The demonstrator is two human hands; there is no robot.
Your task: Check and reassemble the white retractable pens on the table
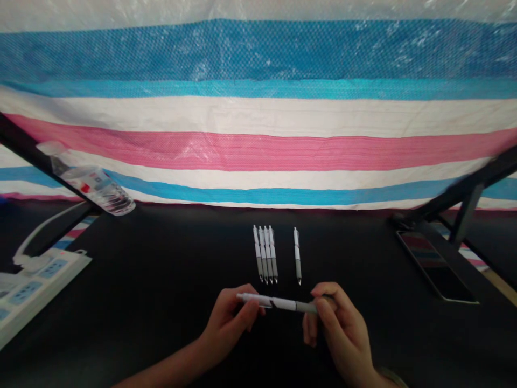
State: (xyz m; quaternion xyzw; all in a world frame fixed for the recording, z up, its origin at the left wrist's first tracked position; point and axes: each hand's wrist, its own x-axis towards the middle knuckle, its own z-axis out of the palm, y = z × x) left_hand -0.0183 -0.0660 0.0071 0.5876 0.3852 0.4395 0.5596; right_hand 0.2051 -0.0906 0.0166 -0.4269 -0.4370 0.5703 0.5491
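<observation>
A white pen with a grey grip [285,304] lies level between my two hands, above the black table. My left hand [232,318] pinches its white push-button end between thumb and fingers. At the other end, my right hand [341,328] has thumb and fingers closed on the grey grip, hiding the tip. Beyond my hands, several matching pens [265,254] lie side by side in a tight row, tips toward me. One more such pen [297,256] lies apart, to the right of that row.
A power strip [36,291] with a plugged-in white cable sits at the left. Behind it, a clear plastic bottle [99,188] stands by a black bar. At the right, a dark phone [436,267] lies near another black bar. A striped sheet [258,151] hangs along the back edge.
</observation>
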